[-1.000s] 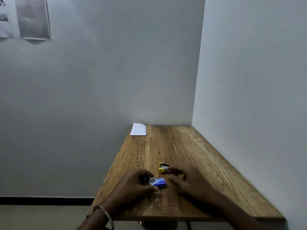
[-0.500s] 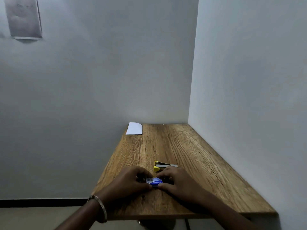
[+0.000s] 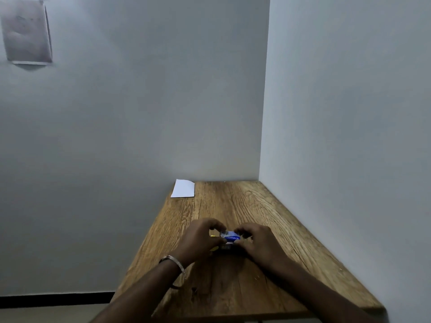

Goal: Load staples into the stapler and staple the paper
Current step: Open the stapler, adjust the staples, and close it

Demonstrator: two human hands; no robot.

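I am working at a wooden table (image 3: 245, 206) that is sitting in a corner, with one pale wall (image 3: 140, 113) running behind it and another wall running along its right edge. A grey sheet (image 3: 26, 31) is hanging high on the back wall at the upper left.

A white paper (image 3: 183, 188) is lying flat at the far left corner of the table, with its left edge overhanging the table edge. It is well apart from both hands.

My left hand (image 3: 200, 238) is reaching in from the lower left, and a metal bracelet (image 3: 173, 261) is circling its wrist. My right hand (image 3: 261, 244) is reaching in from the lower right. Both hands are meeting over the middle of the table, nearer to me than to the paper.

Between them I am holding a small blue and white staple box (image 3: 230, 236). The curled fingers and thumb of my left hand are pinching its left end, and the curled fingers of my right hand are gripping its right end. The box is sitting slightly above the table surface.

The yellow stapler (image 3: 214, 248) is lying on the table directly beneath my left hand and the box. Only small yellow slivers of it are showing; the remainder is being hidden by my fingers, so I cannot tell how it is lying.
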